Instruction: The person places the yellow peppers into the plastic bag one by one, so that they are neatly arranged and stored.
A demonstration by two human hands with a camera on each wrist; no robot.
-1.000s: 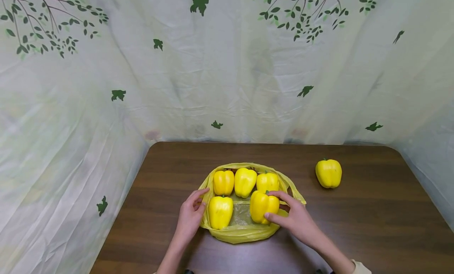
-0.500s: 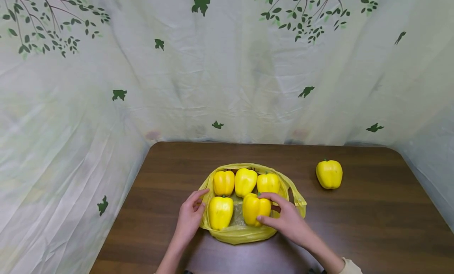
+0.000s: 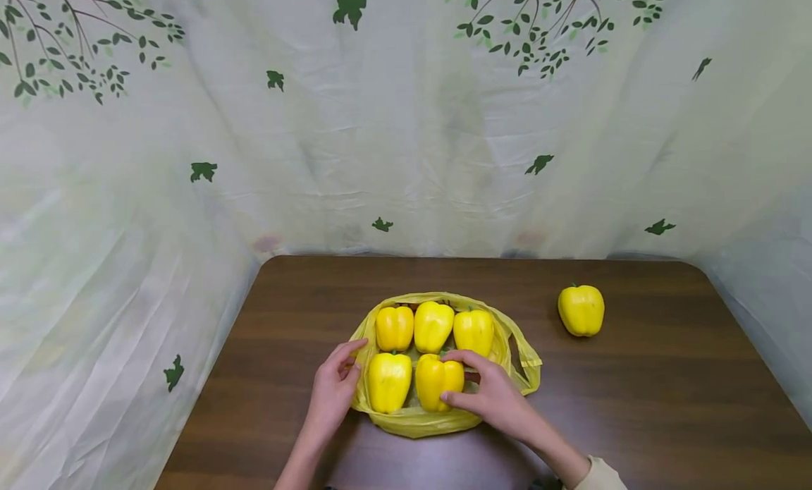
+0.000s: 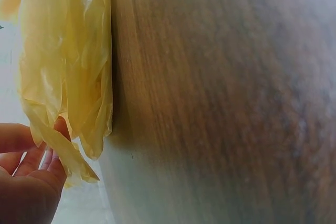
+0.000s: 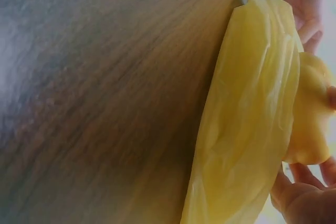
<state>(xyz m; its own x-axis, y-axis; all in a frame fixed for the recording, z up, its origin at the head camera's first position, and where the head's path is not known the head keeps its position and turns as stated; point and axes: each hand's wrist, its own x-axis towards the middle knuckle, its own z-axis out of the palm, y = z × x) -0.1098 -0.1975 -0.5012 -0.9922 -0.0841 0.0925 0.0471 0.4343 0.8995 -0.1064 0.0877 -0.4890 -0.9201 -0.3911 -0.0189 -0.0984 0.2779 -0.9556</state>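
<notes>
An open yellow plastic bag (image 3: 419,426) sits on the table with several yellow bell peppers in it. My left hand (image 3: 333,386) pinches the bag's left rim; in the left wrist view a loose strip of plastic passes between its fingers. My right hand (image 3: 497,398) grips a bell pepper (image 3: 430,383) between thumb and fingers, low in the front of the bag, beside another front pepper (image 3: 390,383). Behind them stand three peppers in a row, the middle one (image 3: 433,326) slightly tilted. In the right wrist view, the held pepper (image 5: 310,114) shows above the bag's wall.
One more yellow bell pepper (image 3: 581,311) stands alone on the brown wooden table (image 3: 660,377), to the right of the bag. A pale curtain (image 3: 419,144) with leaf prints hangs behind the table and along its sides.
My right hand has moved left and slightly down with the bell pepper, bringing it close to the front left one. The left hand has kept its place at the bag's rim.
</notes>
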